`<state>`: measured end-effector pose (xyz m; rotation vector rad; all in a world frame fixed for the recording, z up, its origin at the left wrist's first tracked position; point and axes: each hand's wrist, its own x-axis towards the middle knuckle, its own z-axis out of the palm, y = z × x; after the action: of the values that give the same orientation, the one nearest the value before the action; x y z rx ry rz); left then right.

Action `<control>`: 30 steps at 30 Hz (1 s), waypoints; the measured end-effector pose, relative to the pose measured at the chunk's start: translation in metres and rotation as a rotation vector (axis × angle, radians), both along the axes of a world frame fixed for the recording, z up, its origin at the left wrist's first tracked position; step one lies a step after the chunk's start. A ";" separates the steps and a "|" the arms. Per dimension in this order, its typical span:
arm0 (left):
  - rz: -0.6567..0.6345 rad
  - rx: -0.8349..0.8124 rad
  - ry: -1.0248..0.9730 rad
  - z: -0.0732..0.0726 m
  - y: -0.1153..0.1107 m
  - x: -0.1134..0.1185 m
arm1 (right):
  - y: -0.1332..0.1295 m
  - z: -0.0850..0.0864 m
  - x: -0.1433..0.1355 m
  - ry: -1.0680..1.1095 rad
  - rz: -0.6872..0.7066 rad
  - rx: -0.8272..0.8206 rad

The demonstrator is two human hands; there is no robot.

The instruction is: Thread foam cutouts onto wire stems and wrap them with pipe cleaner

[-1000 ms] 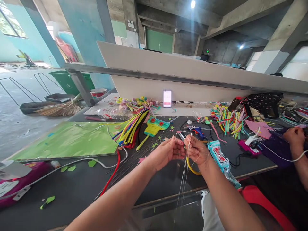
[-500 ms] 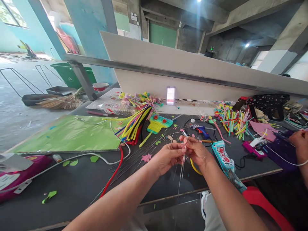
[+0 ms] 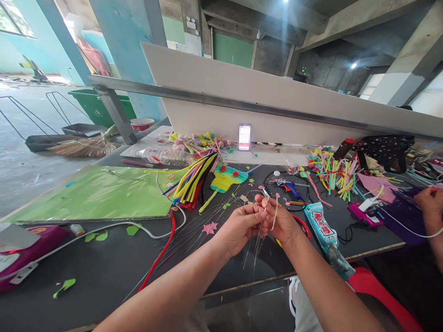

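My left hand (image 3: pixel 246 226) and my right hand (image 3: pixel 277 219) meet over the dark table (image 3: pixel 145 263), fingers pinched together. Several thin wires (image 3: pixel 255 258) hang down from between the fingers of my left hand. A pale strip (image 3: pixel 276 214) stands along the fingers of my right hand, which is closed beside the wire tops; its exact hold is hidden. Left of my hands lie more loose wires and a pink paper star (image 3: pixel 209 228). Beyond them are a blue glue gun (image 3: pixel 291 188), a yellow and teal fuzzy piece (image 3: pixel 228 179) and a bundle of coloured pipe cleaners (image 3: pixel 195 182).
A green sheet (image 3: pixel 97 193) in clear film covers the left. At the right are a blue printed packet (image 3: pixel 321 226), a magenta power strip (image 3: pixel 365 215) and another person's hand (image 3: pixel 429 203). A phone (image 3: pixel 244 137) stands at the back; cables cross the table.
A pale strip now shows upright by my right hand's fingers. The wires hang at a slightly different angle and are more spread. The view has shifted a little.
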<state>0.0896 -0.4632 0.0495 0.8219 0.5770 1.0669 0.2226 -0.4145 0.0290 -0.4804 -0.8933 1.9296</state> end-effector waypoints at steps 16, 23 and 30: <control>0.306 0.179 0.289 -0.003 -0.001 -0.001 | 0.005 0.014 0.022 -0.250 -0.078 0.135; 0.271 0.161 0.360 -0.006 -0.002 0.006 | 0.000 0.044 0.045 -0.495 -0.147 0.265; 0.202 0.159 0.394 -0.003 -0.005 0.014 | -0.004 0.057 0.054 -0.735 -0.119 0.381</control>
<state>0.1032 -0.4680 0.0463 1.1437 0.9316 1.1519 0.2761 -0.4184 0.0858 -1.0085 -1.6156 1.4169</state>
